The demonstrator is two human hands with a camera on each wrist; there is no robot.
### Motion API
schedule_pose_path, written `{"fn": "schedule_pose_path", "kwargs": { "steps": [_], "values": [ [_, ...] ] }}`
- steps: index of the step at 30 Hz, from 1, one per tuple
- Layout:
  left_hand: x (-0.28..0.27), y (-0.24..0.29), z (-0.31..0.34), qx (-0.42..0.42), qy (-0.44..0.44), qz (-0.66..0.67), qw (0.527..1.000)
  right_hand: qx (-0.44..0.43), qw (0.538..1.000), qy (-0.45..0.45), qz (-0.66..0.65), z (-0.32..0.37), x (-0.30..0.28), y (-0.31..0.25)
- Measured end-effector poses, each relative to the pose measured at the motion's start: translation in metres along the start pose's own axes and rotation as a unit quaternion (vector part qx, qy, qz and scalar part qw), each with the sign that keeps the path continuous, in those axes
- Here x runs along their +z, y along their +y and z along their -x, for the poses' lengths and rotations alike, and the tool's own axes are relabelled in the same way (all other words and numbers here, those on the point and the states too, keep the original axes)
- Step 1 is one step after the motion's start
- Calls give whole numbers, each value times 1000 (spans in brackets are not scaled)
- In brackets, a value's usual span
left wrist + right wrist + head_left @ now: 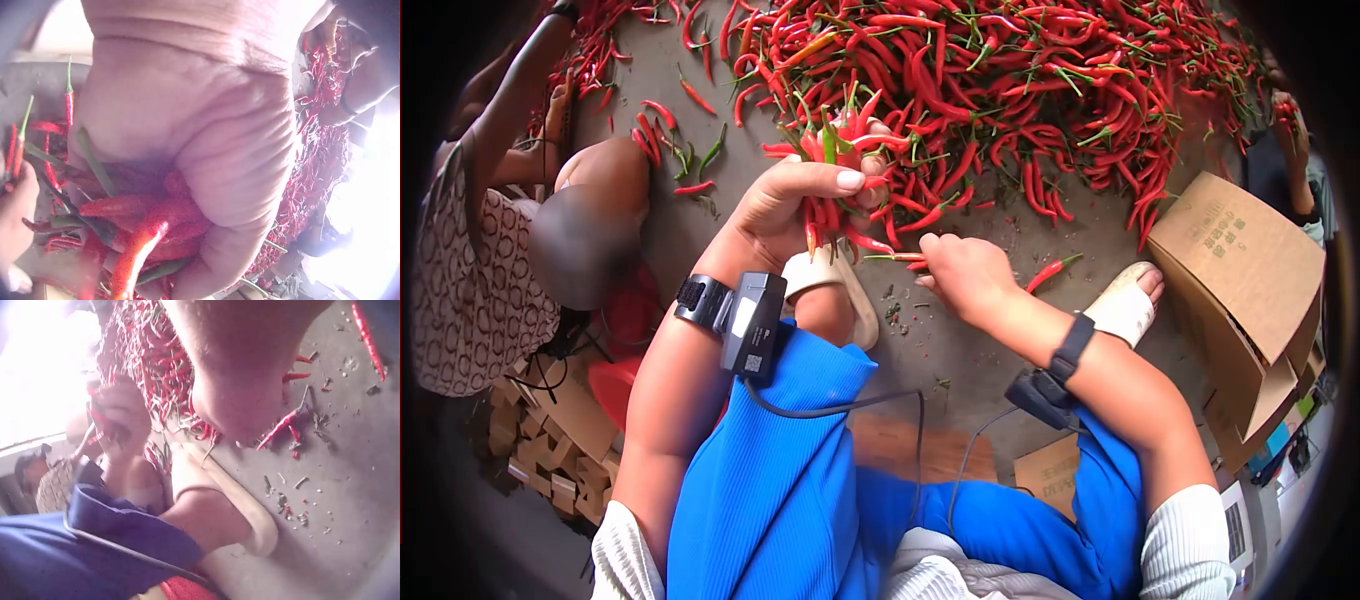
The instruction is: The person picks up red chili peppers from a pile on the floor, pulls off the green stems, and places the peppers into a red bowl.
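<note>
Hundreds of red peppers in a huge pile (990,110) on the floor, spread across the far side of the head view. Next biggest is the cardboard box (1240,265) on the right, with rows of green printed characters on its top (too small for me to read). Left hand (780,203) has its thumb and fingers curled round a bunch of peppers (830,212), held up just in front of the pile's near edge. The bunch runs roughly up and down in the head view, with a few sticking out sideways and one green pepper (830,143) pointing up. The black wrist camera (754,325) has a square code and tiny print on it, no chance of reading that either. Right hand (975,278) is near the bunch but apart from it, pinching at least one slim pepper (907,257) lying about level, stem end pointing left towards the bunch. One loose pepper (1050,274) lies slantwise on the floor past the right wrist, stem to the upper right.
</note>
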State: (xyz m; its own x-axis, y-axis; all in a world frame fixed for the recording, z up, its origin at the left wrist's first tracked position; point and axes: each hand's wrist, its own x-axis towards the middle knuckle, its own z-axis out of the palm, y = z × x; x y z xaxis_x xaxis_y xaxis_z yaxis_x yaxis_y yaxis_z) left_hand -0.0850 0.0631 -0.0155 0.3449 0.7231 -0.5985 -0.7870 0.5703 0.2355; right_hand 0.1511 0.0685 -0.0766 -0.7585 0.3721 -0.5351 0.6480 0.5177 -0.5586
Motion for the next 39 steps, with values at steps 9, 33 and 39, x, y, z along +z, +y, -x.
{"fn": "schedule_pose_path", "kwargs": {
  "steps": [9,33,39],
  "values": [
    [-2,5,2,-3,-17,18,1000,-131,972,186,60,6,-6,-4],
    [7,0,-6,-13,12,-3,1000,-123,966,-18,225,63,-46,108],
    [14,-1,-13,-14,1,-15,1000,-70,994,-44,67,65,-61,111]
  ]
}}
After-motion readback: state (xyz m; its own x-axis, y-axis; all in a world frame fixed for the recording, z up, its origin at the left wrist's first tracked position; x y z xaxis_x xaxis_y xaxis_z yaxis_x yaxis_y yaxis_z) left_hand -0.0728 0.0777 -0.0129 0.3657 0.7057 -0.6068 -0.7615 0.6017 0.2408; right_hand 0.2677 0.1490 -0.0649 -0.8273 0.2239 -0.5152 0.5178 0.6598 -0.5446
